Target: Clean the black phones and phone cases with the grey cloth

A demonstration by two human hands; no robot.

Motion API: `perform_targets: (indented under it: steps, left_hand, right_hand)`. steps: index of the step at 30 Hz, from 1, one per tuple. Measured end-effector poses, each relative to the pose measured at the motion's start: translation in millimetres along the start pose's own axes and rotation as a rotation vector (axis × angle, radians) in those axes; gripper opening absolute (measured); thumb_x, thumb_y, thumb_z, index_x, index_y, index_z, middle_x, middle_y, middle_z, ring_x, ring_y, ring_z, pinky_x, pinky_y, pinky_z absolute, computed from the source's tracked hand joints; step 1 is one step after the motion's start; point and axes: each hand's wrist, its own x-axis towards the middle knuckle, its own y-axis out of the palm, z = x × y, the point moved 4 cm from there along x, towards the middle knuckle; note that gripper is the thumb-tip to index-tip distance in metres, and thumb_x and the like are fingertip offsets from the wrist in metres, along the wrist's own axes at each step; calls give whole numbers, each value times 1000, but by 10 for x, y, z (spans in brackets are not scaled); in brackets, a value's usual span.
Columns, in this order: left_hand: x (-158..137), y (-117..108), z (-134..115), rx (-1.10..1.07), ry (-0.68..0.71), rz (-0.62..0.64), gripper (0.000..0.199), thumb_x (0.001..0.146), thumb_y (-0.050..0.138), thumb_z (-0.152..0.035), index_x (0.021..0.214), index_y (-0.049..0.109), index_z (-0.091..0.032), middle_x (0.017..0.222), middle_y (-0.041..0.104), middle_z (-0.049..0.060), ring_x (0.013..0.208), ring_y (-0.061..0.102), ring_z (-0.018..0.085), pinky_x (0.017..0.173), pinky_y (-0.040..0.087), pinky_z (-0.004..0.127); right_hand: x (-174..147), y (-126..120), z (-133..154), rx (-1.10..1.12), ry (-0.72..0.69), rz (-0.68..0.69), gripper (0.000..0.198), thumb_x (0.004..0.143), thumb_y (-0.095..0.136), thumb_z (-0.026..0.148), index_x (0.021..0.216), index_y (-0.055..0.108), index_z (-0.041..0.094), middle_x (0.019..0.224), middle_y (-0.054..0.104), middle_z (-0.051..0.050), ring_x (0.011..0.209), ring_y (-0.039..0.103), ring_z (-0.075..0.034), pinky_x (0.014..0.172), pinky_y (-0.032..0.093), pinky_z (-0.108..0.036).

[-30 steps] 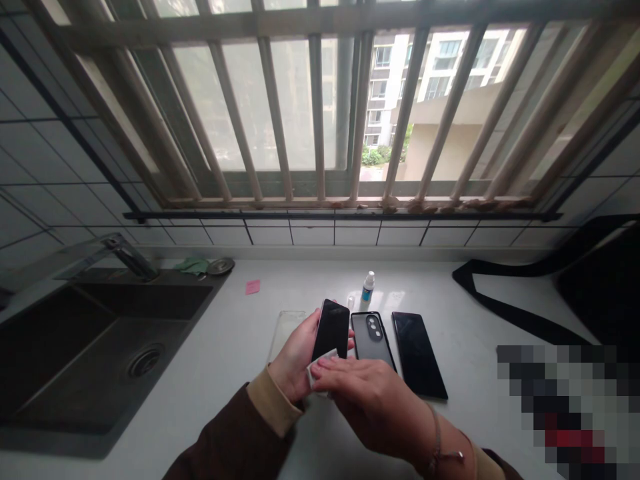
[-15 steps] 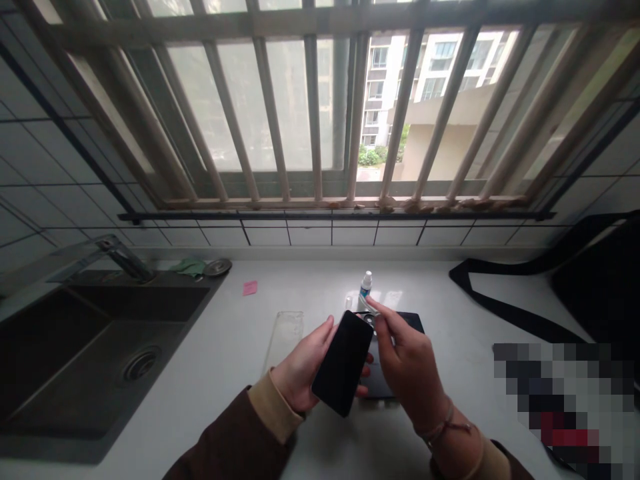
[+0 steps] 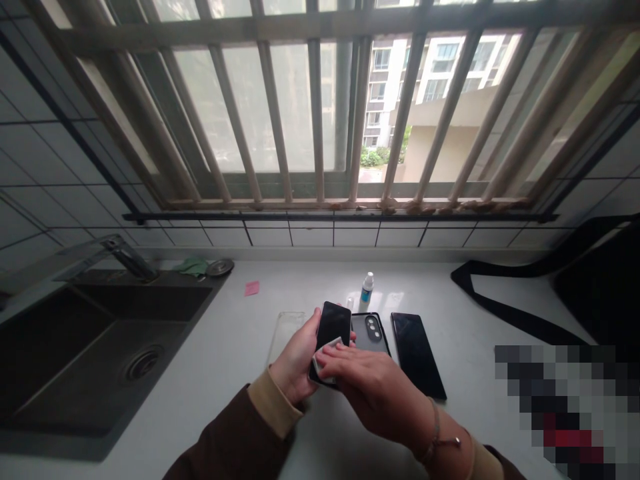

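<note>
My left hand (image 3: 296,360) holds a smartphone (image 3: 334,323) by its edges, its dark screen tilted up. With fingers fairly flat, my right hand (image 3: 373,383) presses a small white wipe (image 3: 325,351) onto the lower part of that screen; the fingers cover much of the wipe. Just behind the hands lies a dark phone case (image 3: 379,340) with camera cut-outs, partly hidden. A second black phone (image 3: 418,355) rests to its right. On the left a clear phone case (image 3: 287,327) is partly behind my left hand.
A small white-and-blue bottle (image 3: 367,288) stands behind the phones, a white cap (image 3: 350,303) near it. A pink paper square (image 3: 252,288) lies left. The sink (image 3: 100,367) and faucet (image 3: 129,259) are far left; a black strap (image 3: 505,270) lies right. A barred window faces me.
My right hand has moved left and down, bringing the white wipe from beside the phone onto its screen. The phone is tilted differently, and the black phone on the counter now shows.
</note>
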Motion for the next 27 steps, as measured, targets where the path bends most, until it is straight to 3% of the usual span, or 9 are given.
perform_targets:
  steps: [5, 7, 9, 11, 13, 15, 20, 23, 27]
  left_hand:
    - [-53, -34, -54, 115, -9, -65, 69, 107, 40, -64, 109, 73, -3, 86, 77, 19, 59, 70, 20, 59, 59, 30]
    - [-71, -11, -68, 93, -1, -21, 64, 108, 42, -61, 111, 73, -5, 88, 77, 17, 67, 73, 22, 65, 61, 32]
    - [-98, 24, -61, 122, -35, 42, 62, 107, 43, -61, 115, 73, -7, 90, 77, 17, 74, 74, 23, 68, 63, 34]
    - [-137, 60, -16, 193, -134, 127, 68, 106, 43, -64, 120, 73, -5, 94, 76, 18, 77, 74, 24, 67, 64, 36]
    - [-182, 90, 41, 237, -230, 226, 75, 106, 39, -66, 123, 72, -1, 97, 75, 20, 79, 74, 25, 66, 65, 36]
    - [-217, 105, 90, 257, -286, 308, 77, 107, 36, -66, 124, 72, 0, 99, 74, 21, 81, 74, 25, 67, 65, 37]
    - [-235, 105, 100, 265, -277, 353, 75, 105, 39, -68, 124, 71, -3, 99, 74, 22, 81, 74, 27, 66, 64, 38]
    - [-234, 113, 54, 229, -262, 337, 75, 104, 41, -69, 123, 71, -3, 98, 74, 22, 81, 74, 27, 65, 64, 37]
    - [-225, 119, -1, 165, -226, 307, 77, 103, 43, -71, 125, 69, -2, 99, 74, 21, 78, 74, 26, 64, 64, 36]
  right_hand:
    - [10, -104, 45, 330, 158, 37, 28, 106, 53, 18, 120, 76, 25, 113, 83, -2, 107, 80, -19, 103, 61, -34]
    - [-33, -194, -92, 394, 308, -141, 28, 109, 52, 29, 117, 78, 24, 111, 83, -5, 100, 80, -21, 94, 63, -35]
    - [-132, -320, -289, 357, 492, -451, 32, 109, 52, 40, 119, 78, 23, 116, 81, -8, 102, 78, -24, 90, 64, -37]
    - [-252, -428, -449, 259, 652, -734, 39, 108, 52, 48, 126, 76, 22, 121, 79, -10, 108, 76, -27, 93, 62, -40]
    - [-309, -479, -521, 180, 711, -858, 43, 108, 52, 51, 129, 75, 21, 126, 78, -11, 115, 73, -29, 101, 59, -44]
    - [-283, -454, -526, 186, 691, -794, 43, 107, 52, 51, 130, 75, 22, 124, 79, -10, 110, 74, -28, 96, 61, -42]
    - [-168, -210, -434, 464, 627, -414, 46, 107, 51, 52, 137, 72, 25, 112, 82, -9, 52, 66, -16, 46, 54, -30]
    - [-162, -205, -425, 457, 588, -433, 42, 107, 54, 49, 132, 75, 23, 109, 82, -8, 56, 67, -15, 54, 57, -30]
    - [-175, -271, -477, 347, 574, -489, 38, 106, 56, 47, 123, 80, 22, 111, 82, -9, 91, 76, -24, 82, 62, -37]
